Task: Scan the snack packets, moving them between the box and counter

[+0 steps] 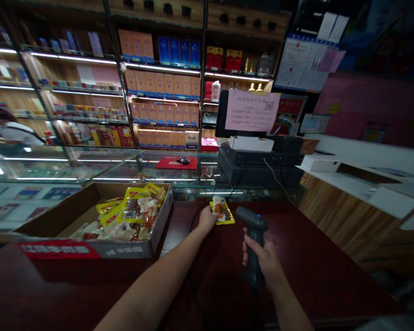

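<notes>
Shop interior: lit wall shelves (pixel 158 78) of boxed goods stand behind a glass display case (pixel 100 165). The case carries a computer mouse (pixel 182 160) on a red mat (pixel 169 162) and, toward the right, a black point-of-sale unit (pixel 258 170) below a pink paper notice (pixel 251 110). Another person (pixel 10 131) appears blurred at the far left, beyond the case.

On the near dark red table (pixel 296 276), an open cardboard box (pixel 124 248) sits toward the left edge, filled with snack packets (pixel 138 216). Just right of the box, near the table's far edge, the left hand (pixel 207 219) holds a yellow snack packet (pixel 222 212) in a narrow grip at the packet's left side. The right hand (pixel 264 259) closes in a full grip around the handle of a black handheld barcode scanner (pixel 253 239), its head tilted toward the packet and just apart from it. A black cable (pixel 193 220) curves across the table behind the left hand.
</notes>
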`<action>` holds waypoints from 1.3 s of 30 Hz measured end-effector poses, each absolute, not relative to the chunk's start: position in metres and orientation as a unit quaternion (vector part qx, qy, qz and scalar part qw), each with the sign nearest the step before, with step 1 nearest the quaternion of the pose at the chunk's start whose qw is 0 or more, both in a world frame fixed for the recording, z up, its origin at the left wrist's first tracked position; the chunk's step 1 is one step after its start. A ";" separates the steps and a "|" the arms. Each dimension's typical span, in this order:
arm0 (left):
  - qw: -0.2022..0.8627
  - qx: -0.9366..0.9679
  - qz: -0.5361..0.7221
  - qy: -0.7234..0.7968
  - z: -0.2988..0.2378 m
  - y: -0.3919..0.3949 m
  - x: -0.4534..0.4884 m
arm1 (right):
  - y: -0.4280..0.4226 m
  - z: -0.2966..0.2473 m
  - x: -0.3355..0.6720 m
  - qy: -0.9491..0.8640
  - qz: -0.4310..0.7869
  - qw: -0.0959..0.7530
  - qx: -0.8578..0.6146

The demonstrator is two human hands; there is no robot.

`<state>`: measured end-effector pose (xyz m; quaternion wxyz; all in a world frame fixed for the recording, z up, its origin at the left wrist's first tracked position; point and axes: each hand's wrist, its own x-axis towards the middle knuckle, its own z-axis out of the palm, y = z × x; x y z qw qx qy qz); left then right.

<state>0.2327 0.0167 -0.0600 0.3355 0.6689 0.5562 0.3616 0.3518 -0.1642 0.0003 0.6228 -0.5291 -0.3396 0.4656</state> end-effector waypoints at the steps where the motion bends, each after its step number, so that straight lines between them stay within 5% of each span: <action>1: 0.330 0.668 0.376 0.551 -0.058 0.013 0.230 | -0.164 -0.001 0.350 -0.339 0.468 0.621 -0.530; 9: 0.209 0.646 0.541 0.496 -0.012 -0.015 0.136 | -0.152 -0.018 0.318 -0.364 0.530 0.582 -0.498; 14: 0.028 0.604 0.442 0.662 0.015 -0.029 0.047 | -0.141 -0.031 0.290 -0.392 0.559 0.554 -0.477; 20: -0.015 0.574 0.347 0.742 0.011 -0.036 0.019 | -0.138 -0.027 0.265 -0.419 0.568 0.526 -0.475; 26: 0.051 0.580 0.310 0.751 -0.007 -0.037 0.009 | -0.139 -0.023 0.258 -0.433 0.569 0.512 -0.476; 34: 0.015 0.443 0.707 0.551 0.015 -0.050 0.025 | -0.140 -0.014 0.251 -0.440 0.578 0.521 -0.449; 39: 0.144 0.495 0.706 0.486 0.006 -0.051 0.071 | -0.142 -0.010 0.254 -0.426 0.572 0.546 -0.440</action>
